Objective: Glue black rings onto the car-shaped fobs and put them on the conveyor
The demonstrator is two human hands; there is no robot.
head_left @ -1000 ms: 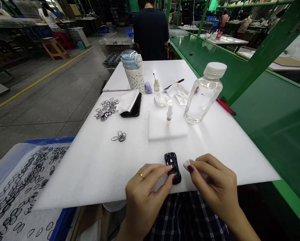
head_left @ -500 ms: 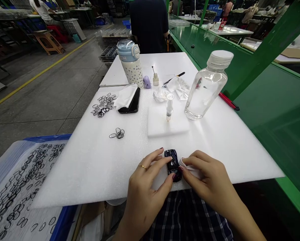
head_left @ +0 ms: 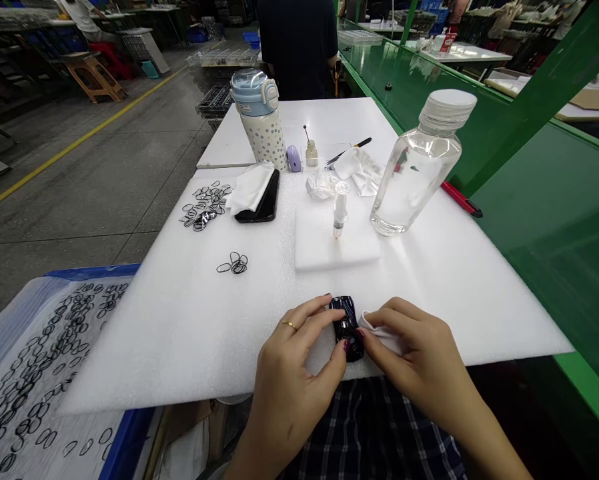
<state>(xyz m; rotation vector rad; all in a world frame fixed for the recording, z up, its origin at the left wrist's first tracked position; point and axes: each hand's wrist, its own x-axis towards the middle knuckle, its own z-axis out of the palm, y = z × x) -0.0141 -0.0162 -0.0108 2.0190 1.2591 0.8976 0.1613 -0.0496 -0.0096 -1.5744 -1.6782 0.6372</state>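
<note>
A glossy black part (head_left: 347, 327) lies on the white foam sheet (head_left: 219, 333) near its front edge. The fingertips and thumb of my left hand (head_left: 299, 360) close on its left side. My right hand (head_left: 414, 347) pinches a white cloth (head_left: 384, 335) at the part's right side, its thumb at the part's edge. Beyond them, a syringe (head_left: 339, 213) stands upright on a white foam block (head_left: 337, 253). A small group of black rings (head_left: 235, 263) lies to the left, with a larger pile of rings (head_left: 204, 205) farther back.
A clear bottle (head_left: 414, 167) stands at the right, a dotted tumbler (head_left: 262, 127) at the back. A black phone (head_left: 264, 203) lies under a white cloth (head_left: 252, 187). A tray of rings (head_left: 44, 373) sits at lower left. A person (head_left: 299, 47) is ahead.
The view has shifted slightly. Both hands stay around the black part, with only small finger movements.
</note>
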